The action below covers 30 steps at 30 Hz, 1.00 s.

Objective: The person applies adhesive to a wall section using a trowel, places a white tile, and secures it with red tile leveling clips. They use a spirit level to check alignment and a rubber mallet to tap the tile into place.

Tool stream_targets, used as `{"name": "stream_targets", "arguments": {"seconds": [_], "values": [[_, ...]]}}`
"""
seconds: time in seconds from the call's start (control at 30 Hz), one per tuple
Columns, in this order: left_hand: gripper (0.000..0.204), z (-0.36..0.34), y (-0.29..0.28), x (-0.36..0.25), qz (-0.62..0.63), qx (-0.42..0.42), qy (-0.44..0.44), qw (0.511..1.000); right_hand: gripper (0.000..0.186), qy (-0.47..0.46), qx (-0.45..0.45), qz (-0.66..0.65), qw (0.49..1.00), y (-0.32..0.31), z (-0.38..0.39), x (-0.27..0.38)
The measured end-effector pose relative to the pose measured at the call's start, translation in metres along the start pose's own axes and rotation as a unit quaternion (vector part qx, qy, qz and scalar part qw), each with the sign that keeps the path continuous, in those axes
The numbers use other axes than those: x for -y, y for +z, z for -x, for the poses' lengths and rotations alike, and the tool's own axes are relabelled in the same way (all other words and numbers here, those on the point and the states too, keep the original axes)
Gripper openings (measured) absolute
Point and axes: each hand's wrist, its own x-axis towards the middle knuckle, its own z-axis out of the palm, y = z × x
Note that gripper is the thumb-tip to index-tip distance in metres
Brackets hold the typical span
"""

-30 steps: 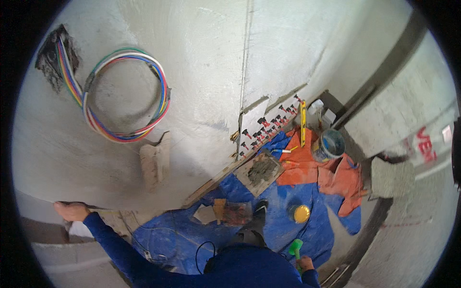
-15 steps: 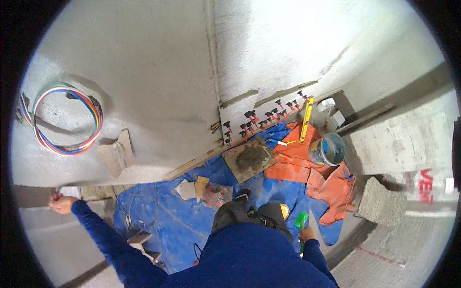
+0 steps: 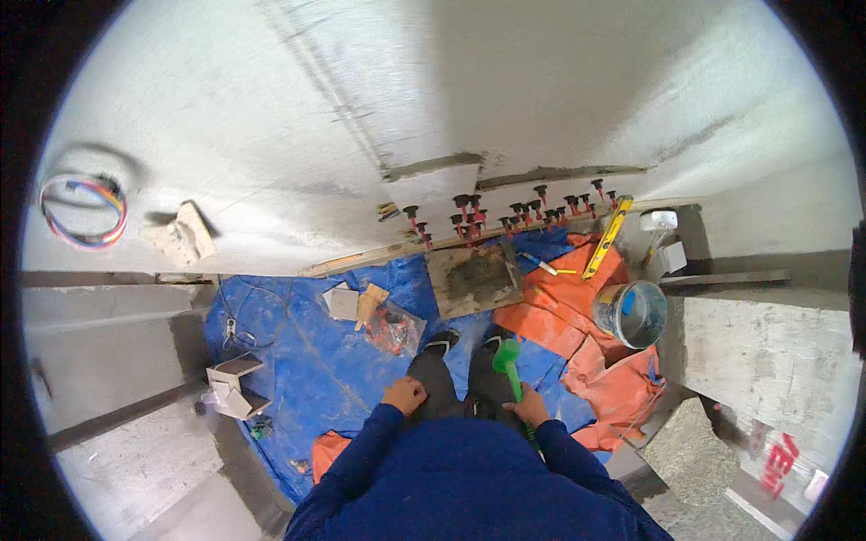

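Observation:
My left hand (image 3: 404, 397) is at my left thigh, fingers curled; whether it holds anything is hidden. My right hand (image 3: 529, 406) grips the handle of a green mallet (image 3: 507, 355), head upward, over my right leg. Beyond my feet, a square board (image 3: 469, 277) smeared with grey mortar lies on a blue tarp (image 3: 302, 347) at the wall's base. A pale tile strip (image 3: 433, 187) on that wall carries several red-and-black levelling clips (image 3: 469, 216). A yellow spirit level (image 3: 606, 237) stands slanted to the right of them. Left of the board lie small tiles (image 3: 341, 303) and a plastic bag (image 3: 392, 326).
A bucket (image 3: 630, 316) stands on orange sheeting (image 3: 541, 316) at right. Coiled wires (image 3: 83, 234) hang on the left wall. Concrete ledges (image 3: 108, 334) edge both sides; folded cardboard or tile pieces (image 3: 236, 388) lie by the left one, a rough slab (image 3: 686, 446) at right.
My left hand has left the far left wall and come down to my thigh. My right hand with the mallet has moved left and upward. The view has shifted, now centring the clipped tile strip.

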Motion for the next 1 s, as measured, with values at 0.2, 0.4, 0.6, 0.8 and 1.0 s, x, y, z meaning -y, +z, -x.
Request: {"name": "stream_targets", "arguments": {"seconds": [0.2, 0.4, 0.6, 0.8, 1.0], "values": [[0.03, 0.013, 0.007, -0.004, 0.063, 0.041, -0.048, 0.996, 0.069, -0.06, 0.091, -0.076, 0.991, -0.048, 0.025, -0.002], [0.047, 0.009, 0.008, 0.016, -0.011, 0.203, -0.077, 0.976, 0.086, -0.063, 0.102, -0.184, 0.975, -0.077, 0.061, 0.032], [0.032, 0.046, -0.025, 0.085, 0.044, 0.351, 0.005, 0.935, 0.073, 0.088, 0.067, -0.429, 0.896, -0.082, 0.037, 0.025], [0.029, -0.055, -0.002, 0.132, -0.005, 0.278, -0.018, 0.96, 0.05, 0.17, -0.355, -0.221, 0.892, -0.088, -0.111, -0.121], [0.017, -0.219, 0.074, 0.223, 0.278, 0.009, -0.121, 0.953, 0.057, 0.067, -0.683, -0.096, 0.721, -0.173, -0.261, -0.289]]}}
